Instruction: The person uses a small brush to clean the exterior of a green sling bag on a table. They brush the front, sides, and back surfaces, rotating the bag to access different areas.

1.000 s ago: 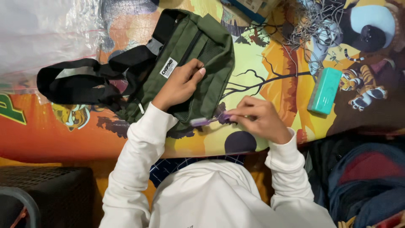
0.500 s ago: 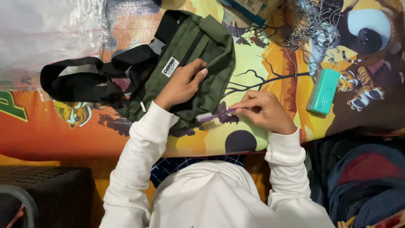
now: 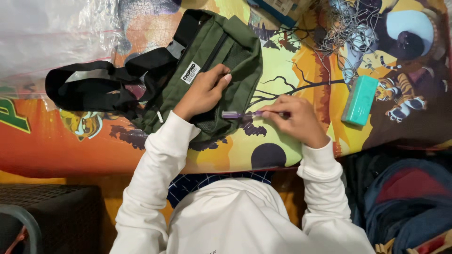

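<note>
Bright cartoon-printed bench (image 3: 292, 155), cluttered. Left hand (image 3: 202, 91) flat on green bag (image 3: 235, 51), fingers loosely spread, pressing down the fabric. Right hand (image 3: 294, 120) just beside the bag's edge, fingers pinched narrow around a purple pen (image 3: 238, 114). Black strap (image 3: 89, 87) trailing left; teal box (image 3: 359, 100) well apart; tangled wire (image 3: 348, 33) above.

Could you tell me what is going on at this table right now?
A person in a white sweatshirt leans over a colourful printed table cover. The left hand presses flat on a green sling bag with a black strap. The right hand pinches a slim purple pen-like tool, whose end lies at the bag's lower edge. A teal box and a tangle of thin wire lie to the right, untouched.
</note>
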